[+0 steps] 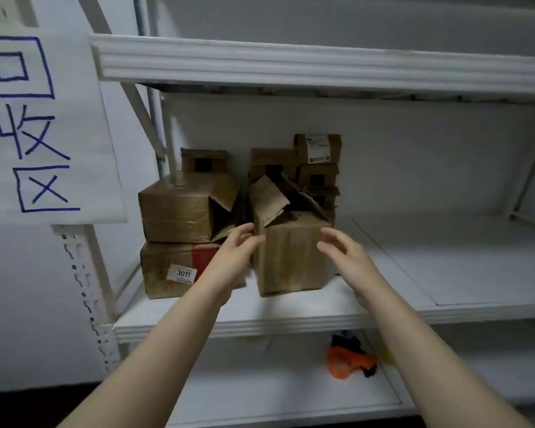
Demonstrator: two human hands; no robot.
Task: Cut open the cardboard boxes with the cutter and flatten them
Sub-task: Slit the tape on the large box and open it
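Left hand (238,253) and right hand (345,253), both spread and empty, flank the torn-flapped cardboard box (291,257) near the front edge of the shelf (414,273); I would clamp its side walls squarely, avoiding the loose flaps (269,199), before drawing it out.

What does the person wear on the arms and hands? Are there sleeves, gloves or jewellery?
Both forearms are bare; no sleeve shows anywhere in view. The left hand and the right hand have no gloves. I see no watch, bracelet or ring, though the picture is a little blurred.
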